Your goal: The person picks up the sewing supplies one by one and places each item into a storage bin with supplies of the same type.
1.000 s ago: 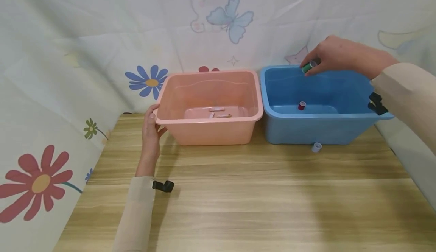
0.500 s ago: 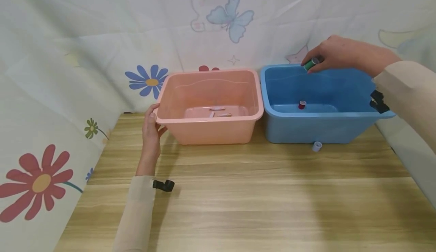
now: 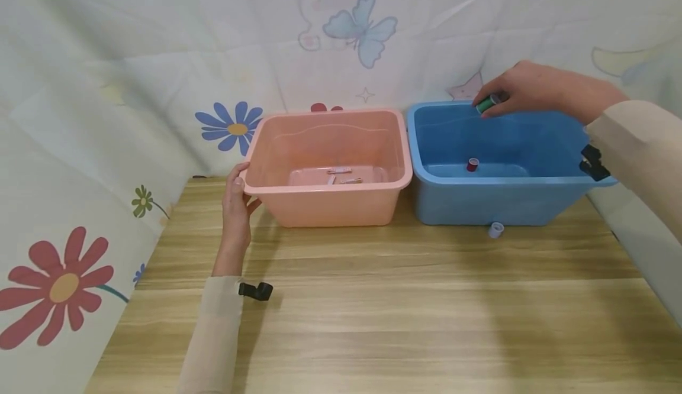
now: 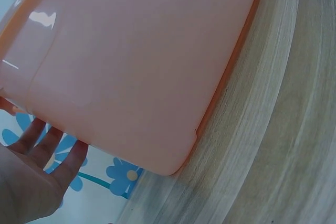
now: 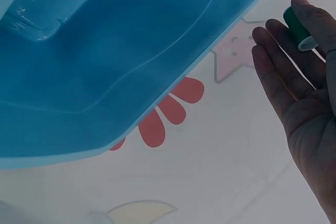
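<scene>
My right hand (image 3: 524, 89) pinches a green thread spool (image 3: 487, 104) between thumb and fingers, above the back of the blue bin (image 3: 495, 202). The right wrist view shows the green spool (image 5: 298, 27) with its white end tilted down. On the blue bin's floor sits a red spool (image 3: 472, 164). At the left, my left hand (image 3: 236, 204) grips the rim corner of the pink bin (image 3: 330, 207), thumb on the rim and fingers underneath. In the left wrist view its fingers (image 4: 68, 166) touch the pink wall.
Several small pale clip-like pieces (image 3: 339, 171) lie inside the pink bin. A white spool (image 3: 496, 230) stands on the wooden table (image 3: 373, 305) before the blue bin. The two bins stand side by side against a patterned cloth (image 3: 160, 51) hanging behind.
My right hand has shifted very slightly to the right with the green spool, still above the blue bin. My left hand stays on the pink bin's corner.
</scene>
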`<state>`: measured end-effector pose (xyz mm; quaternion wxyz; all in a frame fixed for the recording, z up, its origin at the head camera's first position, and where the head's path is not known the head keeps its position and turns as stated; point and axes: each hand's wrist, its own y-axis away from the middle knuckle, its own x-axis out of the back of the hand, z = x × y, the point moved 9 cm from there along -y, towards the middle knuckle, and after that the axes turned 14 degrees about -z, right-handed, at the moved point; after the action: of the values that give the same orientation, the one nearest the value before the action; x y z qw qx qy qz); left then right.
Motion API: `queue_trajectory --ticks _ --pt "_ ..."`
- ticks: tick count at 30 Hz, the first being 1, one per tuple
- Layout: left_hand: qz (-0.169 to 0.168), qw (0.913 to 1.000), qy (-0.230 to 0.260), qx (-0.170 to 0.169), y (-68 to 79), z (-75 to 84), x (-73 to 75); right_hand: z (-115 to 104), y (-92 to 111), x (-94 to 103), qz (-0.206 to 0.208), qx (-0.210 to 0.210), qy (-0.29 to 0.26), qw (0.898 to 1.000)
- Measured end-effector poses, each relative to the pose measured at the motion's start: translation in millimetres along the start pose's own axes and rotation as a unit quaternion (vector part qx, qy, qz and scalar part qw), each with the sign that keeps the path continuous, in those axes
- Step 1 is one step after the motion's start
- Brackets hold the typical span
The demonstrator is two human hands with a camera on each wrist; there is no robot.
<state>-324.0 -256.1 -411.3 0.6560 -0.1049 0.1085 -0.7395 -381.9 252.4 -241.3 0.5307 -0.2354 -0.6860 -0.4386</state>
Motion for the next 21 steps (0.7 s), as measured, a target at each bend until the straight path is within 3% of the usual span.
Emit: queue_trajectory --ticks 21 --pt "-0.001 1.0 -0.001 -0.002 4.1 3.9 0.7 -3.1 5.6 5.3 0.006 0.021 -0.025 0.999"
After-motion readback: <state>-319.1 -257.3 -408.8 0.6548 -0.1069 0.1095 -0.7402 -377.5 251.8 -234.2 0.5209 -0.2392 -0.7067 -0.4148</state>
